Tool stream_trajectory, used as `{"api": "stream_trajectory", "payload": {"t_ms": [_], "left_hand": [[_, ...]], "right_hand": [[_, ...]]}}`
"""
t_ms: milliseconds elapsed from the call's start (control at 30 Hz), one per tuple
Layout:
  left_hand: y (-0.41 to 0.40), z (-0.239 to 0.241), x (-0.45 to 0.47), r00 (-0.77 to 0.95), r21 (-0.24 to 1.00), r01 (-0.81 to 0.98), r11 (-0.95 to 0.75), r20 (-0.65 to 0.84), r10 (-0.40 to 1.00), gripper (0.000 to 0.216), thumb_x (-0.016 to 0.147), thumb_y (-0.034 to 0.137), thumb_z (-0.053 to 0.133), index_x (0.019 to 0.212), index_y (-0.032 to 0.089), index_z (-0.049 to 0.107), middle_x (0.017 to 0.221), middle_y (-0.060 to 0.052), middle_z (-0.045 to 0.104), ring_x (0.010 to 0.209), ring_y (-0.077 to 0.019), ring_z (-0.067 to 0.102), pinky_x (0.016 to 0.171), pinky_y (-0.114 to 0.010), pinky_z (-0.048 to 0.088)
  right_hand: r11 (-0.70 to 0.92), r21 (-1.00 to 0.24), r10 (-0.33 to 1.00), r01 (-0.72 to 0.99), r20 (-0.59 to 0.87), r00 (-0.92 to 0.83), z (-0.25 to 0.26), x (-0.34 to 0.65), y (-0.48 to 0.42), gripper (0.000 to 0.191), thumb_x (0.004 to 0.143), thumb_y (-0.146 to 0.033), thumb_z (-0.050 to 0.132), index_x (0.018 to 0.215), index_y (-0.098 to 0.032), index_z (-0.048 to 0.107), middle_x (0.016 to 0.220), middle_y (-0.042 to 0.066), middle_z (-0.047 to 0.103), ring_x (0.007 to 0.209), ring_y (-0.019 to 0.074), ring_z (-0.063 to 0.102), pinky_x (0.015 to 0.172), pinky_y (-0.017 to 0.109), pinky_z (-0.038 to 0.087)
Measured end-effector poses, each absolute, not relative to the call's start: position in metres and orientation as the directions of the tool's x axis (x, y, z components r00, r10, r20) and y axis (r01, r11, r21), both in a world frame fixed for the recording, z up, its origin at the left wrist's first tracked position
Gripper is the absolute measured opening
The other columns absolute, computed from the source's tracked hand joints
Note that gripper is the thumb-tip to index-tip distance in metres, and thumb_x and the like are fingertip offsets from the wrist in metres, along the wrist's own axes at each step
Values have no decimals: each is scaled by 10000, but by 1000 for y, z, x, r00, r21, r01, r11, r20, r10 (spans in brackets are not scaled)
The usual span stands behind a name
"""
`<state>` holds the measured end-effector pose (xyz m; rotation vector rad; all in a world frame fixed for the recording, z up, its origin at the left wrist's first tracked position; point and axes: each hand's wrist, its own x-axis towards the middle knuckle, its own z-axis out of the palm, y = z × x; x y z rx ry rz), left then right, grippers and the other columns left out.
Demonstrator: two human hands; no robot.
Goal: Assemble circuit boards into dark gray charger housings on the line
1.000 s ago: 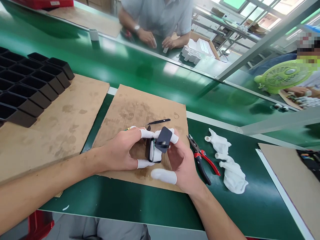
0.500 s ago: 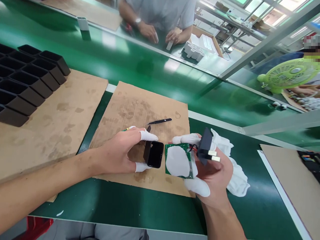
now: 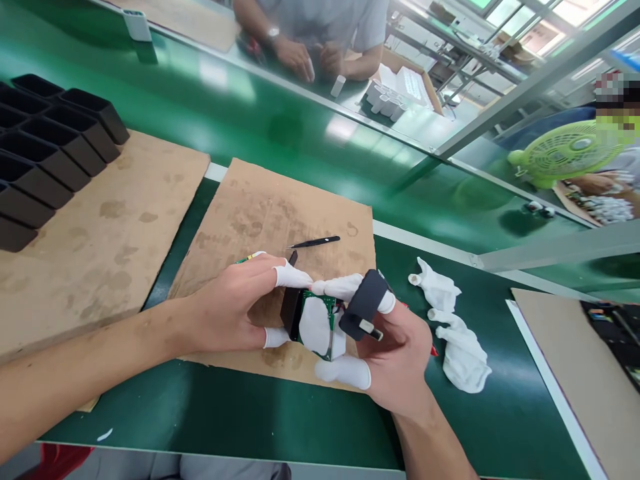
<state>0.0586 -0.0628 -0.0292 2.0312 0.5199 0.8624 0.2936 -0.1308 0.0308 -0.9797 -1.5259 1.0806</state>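
The black casing (image 3: 289,313) is held just above the middle cardboard sheet (image 3: 300,200), its mouth turned right toward the circuit board (image 3: 329,303); its long axis is hard to read. The board, its white patch (image 3: 315,327) facing the camera, has its left edge at that mouth; how far inside cannot be told. Beside it the black plug cover (image 3: 367,300) slants from upper right to lower left, metal prongs (image 3: 371,330) pointing down to the right. At far left stand rows of open-topped black cases (image 3: 65,147), dark within. The left hand (image 3: 235,303), fingers partly spread, grips the casing between covered fingertips and thumb; the right hand (image 3: 395,347), half curled, grasps the board.
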Motion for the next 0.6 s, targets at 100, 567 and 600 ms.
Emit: {"api": "stream_trajectory", "payload": {"t_ms": [100,567,600], "left_hand": [[-62,-30,59,671,826,41,-563,395,628,560,902,217,859,1416,284,646,1229,-63,765,1110,-287,740,949,-428,617],[-62,-30,60,643,829,40,-557,406,650,534,876,242,880,1368,267,674,1154,-37,772,1035,-276,751,904,-408,615],[-62,-30,60,641,827,42,-560,408,650,534,877,237,882,1366,259,671,1155,-40,771,1034,-271,749,900,-402,613]], "right_hand": [[287,-950,948,120,264,-179,30,293,-132,691,698,-355,1109,1332,-331,834,884,14,818,760,270,783,764,437,726],[280,-943,947,182,239,-217,26,295,-132,755,709,-229,1107,1383,-400,811,1296,18,817,1146,278,796,1021,419,691],[281,-942,946,184,240,-216,26,296,-132,752,710,-234,1106,1382,-402,811,1336,21,810,1181,288,790,1039,428,687]]}}
